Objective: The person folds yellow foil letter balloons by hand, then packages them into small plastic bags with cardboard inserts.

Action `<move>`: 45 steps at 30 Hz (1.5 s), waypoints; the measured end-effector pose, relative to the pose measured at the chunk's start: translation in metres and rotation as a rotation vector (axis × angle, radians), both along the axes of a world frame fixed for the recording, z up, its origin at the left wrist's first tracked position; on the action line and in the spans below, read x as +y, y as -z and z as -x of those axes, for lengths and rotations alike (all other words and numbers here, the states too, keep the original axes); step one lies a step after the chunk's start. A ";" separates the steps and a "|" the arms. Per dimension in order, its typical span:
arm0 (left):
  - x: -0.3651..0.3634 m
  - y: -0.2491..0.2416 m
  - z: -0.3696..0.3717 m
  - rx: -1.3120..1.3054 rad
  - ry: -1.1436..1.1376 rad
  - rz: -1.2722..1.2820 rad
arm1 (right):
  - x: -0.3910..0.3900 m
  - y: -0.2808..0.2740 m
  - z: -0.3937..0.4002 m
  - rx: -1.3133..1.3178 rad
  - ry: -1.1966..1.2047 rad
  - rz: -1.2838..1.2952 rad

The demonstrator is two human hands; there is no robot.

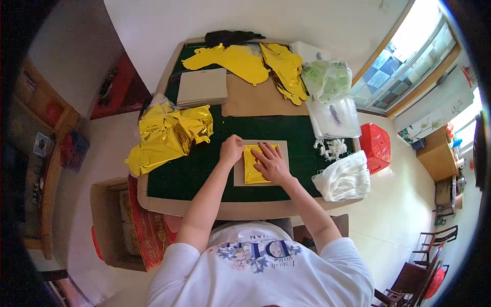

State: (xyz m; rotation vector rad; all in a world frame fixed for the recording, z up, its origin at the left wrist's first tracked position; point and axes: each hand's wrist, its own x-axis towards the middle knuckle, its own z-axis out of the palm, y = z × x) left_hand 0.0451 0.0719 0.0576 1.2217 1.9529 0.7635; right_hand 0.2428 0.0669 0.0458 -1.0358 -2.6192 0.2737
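Observation:
A folded gold foil balloon (254, 175) lies flat on a square of grey cardboard (282, 145) near the front of the green table. My right hand (272, 165) rests on the foil with its fingers spread, pressing it flat. At the upper left edge of the cardboard, my left hand (231, 150) is curled with the fingertips together. What those fingers pinch, if anything, is hidden.
Crumpled gold foil balloons (166, 133) lie at the left, flat ones (230, 60) at the back. A cardboard stack (202, 88), plastic bags (335, 117), white ribbon pieces (335, 149) and a white string bundle (343, 177) surround the work spot. A red stool (375, 148) stands right, an open box (110, 225) left.

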 end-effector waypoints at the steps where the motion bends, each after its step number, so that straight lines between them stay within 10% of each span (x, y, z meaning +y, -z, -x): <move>1: 0.003 0.004 0.001 -0.069 -0.010 0.043 | 0.000 -0.001 0.000 0.002 0.001 -0.002; 11: 0.002 0.001 0.000 -0.177 -0.025 0.165 | 0.002 0.001 -0.001 -0.062 -0.004 -0.017; 19: -0.046 0.025 -0.032 0.681 0.391 -0.575 | 0.003 0.007 -0.002 -0.072 -0.003 -0.010; 30: -0.061 0.036 -0.030 0.646 0.453 -0.374 | 0.006 0.004 -0.005 -0.010 0.001 -0.006; 34: -0.061 0.034 -0.029 0.653 0.468 -0.351 | 0.036 -0.011 -0.037 0.618 0.310 0.002; 39: -0.062 0.030 -0.029 0.626 0.482 -0.350 | 0.070 -0.025 -0.130 0.483 0.744 -0.164; 45: -0.061 0.033 -0.028 0.649 0.474 -0.341 | 0.072 -0.014 -0.153 0.204 0.686 -0.302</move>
